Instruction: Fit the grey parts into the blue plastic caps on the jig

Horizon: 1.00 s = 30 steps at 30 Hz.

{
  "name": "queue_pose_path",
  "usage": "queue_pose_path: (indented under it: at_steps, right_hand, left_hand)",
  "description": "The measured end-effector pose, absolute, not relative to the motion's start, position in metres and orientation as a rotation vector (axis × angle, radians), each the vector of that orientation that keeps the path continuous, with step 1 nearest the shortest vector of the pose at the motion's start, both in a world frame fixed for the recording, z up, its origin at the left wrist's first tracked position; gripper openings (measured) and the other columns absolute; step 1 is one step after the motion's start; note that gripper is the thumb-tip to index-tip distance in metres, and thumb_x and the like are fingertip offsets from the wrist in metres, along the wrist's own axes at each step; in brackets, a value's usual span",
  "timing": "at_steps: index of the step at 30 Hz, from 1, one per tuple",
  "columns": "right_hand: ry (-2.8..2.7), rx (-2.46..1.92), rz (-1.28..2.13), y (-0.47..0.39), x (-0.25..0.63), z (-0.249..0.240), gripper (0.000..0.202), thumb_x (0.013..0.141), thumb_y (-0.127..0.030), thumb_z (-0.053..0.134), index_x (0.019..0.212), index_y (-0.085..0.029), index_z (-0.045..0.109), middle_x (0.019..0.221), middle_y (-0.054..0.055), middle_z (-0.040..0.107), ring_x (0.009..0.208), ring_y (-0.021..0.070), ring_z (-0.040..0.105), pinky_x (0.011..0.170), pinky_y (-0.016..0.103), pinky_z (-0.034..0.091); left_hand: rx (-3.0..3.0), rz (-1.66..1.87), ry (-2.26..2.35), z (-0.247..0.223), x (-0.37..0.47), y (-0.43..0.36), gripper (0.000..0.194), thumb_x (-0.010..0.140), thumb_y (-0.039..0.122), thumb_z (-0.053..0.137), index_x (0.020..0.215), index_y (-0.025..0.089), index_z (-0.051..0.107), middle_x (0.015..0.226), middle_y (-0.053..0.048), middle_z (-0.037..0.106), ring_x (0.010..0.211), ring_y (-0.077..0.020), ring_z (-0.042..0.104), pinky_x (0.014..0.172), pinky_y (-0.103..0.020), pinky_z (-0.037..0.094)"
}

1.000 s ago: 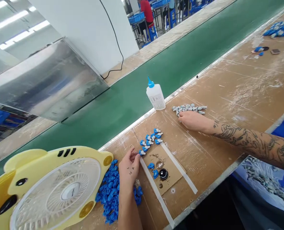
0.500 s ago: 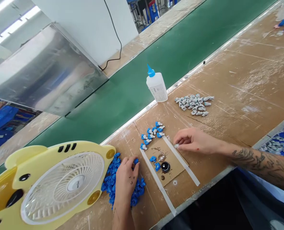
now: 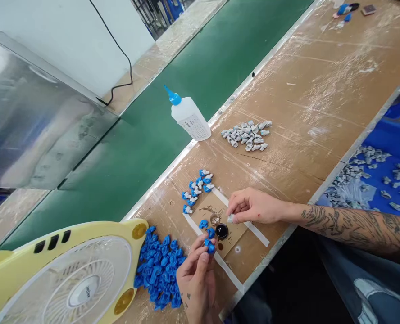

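My left hand (image 3: 198,274) pinches a small blue piece (image 3: 209,245) just left of a round black pot (image 3: 222,231) on a cardboard sheet (image 3: 235,234). Between the fingers of my right hand (image 3: 250,207) is a small grey-white piece (image 3: 230,218), held above the sheet's right side. Two loose blue pieces (image 3: 203,223) lie by the pot. A heap of blue pieces (image 3: 161,265) sits left of my left hand. Several joined blue-and-white pieces (image 3: 193,191) stand past the sheet. Farther back is a pile of grey-white pieces (image 3: 247,135).
A yellow fan (image 3: 85,274) fills the lower left. A white bottle with a blue nozzle (image 3: 191,119) stands at the edge of the green belt (image 3: 146,130). Blue bins with grey pieces (image 3: 389,162) are at the right. White tape strips (image 3: 230,273) flank the sheet.
My left hand has come off the blue heap and moved right to the sheet, with a blue piece. My right hand has moved closer to the pot. The view has shifted right.
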State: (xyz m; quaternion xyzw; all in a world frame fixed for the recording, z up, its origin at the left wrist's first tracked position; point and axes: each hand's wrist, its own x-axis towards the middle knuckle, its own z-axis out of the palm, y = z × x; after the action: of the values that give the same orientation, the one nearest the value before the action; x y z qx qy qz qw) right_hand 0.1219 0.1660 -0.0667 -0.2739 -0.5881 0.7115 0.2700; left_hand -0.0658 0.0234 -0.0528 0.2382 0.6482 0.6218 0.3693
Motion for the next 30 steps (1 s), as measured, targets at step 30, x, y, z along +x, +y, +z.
queue_pose_path:
  at_steps: [30]
  right_hand:
    - [-1.647, -0.544, 1.456, 0.141, 0.113, -0.068, 0.016, 0.089, -0.028, 0.073, 0.088, -0.015, 0.081, 0.085, 0.007, 0.080, 0.074, 0.0152, 0.074, 0.069, 0.021, 0.056]
  left_hand:
    - [0.528, 1.586, 1.909, -0.049, -0.040, 0.031, 0.037, 0.050, 0.039, 0.094, 0.074, 0.019, 0.075, 0.069, -0.002, 0.076, 0.060, -0.0139, 0.070, 0.059, -0.020, 0.057]
